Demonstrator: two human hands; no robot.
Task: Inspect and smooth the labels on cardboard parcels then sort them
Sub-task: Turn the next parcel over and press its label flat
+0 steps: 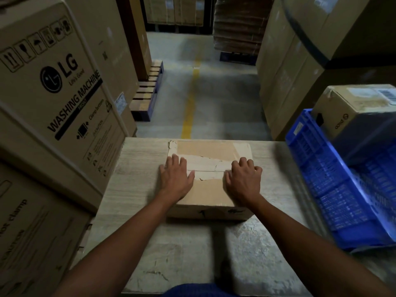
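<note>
Smoothing step: left hand (176, 179) flat and right hand (244, 183) spread press the taped brown cardboard parcel (211, 149) at the pale wooden worktop's (139, 168) far edge; sorting probably comes next.

Dim throughout, with a muddy brown cast. Lit softly from ahead and above: palest on the aisle floor (214, 93) and along the far edge of the table (139, 159), greyer toward its near edge. Crossed by a dark shadow band from the parcel (210, 151) back to that near edge. Smeared by motion at the right, most on the blue crate (334, 179). Slightly soft at the right hand (243, 183), crisper at the left hand (175, 179). Bowed by the wide lens at both sides, as on the leaning washing-machine carton (64, 93). Murky and detail-poor in the far stacks (235, 24).
</note>
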